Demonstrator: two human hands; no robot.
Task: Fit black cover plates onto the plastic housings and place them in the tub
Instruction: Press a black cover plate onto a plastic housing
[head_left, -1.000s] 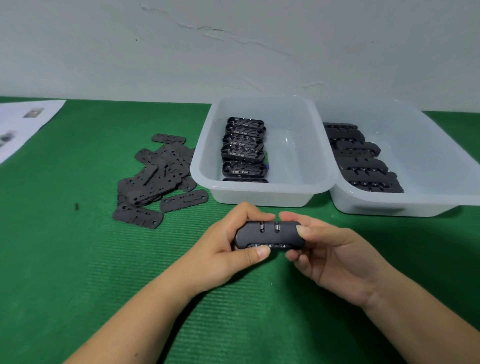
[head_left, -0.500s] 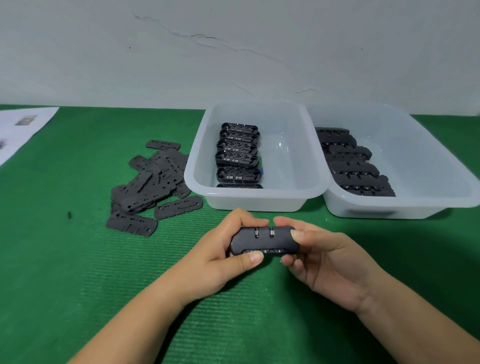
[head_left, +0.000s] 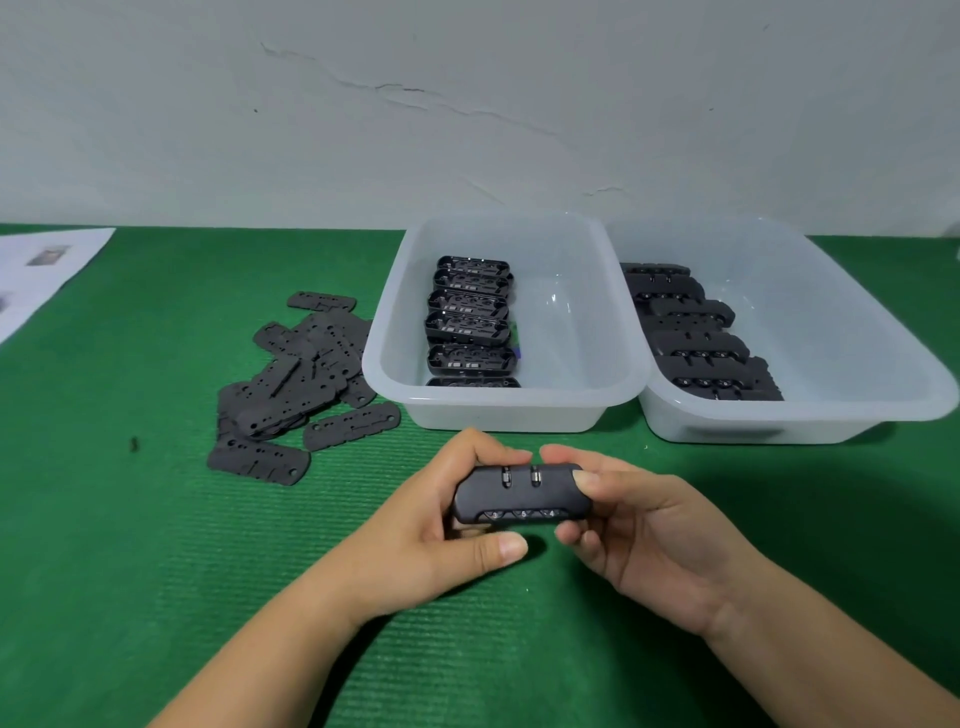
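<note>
The left tub (head_left: 395, 332) holds a row of open housings (head_left: 470, 325); the right tub (head_left: 883, 332) holds closed ones (head_left: 698, 345). My left hand (head_left: 415, 540) and right hand (head_left: 649, 535) grip 1 black housing (head_left: 519, 493) above the green mat (head_left: 130, 545), showing 3 dials, perhaps numbered.

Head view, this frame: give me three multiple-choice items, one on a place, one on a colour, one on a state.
1. Where is the loose pile of cover plates?
A. left of the tubs
B. inside the right tub
C. on the paper

2. What colour is the mat?
A. blue
B. green
C. grey

3. How is the housing held?
A. lying free on the mat
B. by one hand
C. by both hands

A: the plates lie on the mat beside the left tub.
B: green throughout.
C: the left hand and right hand grip its ends.
</note>
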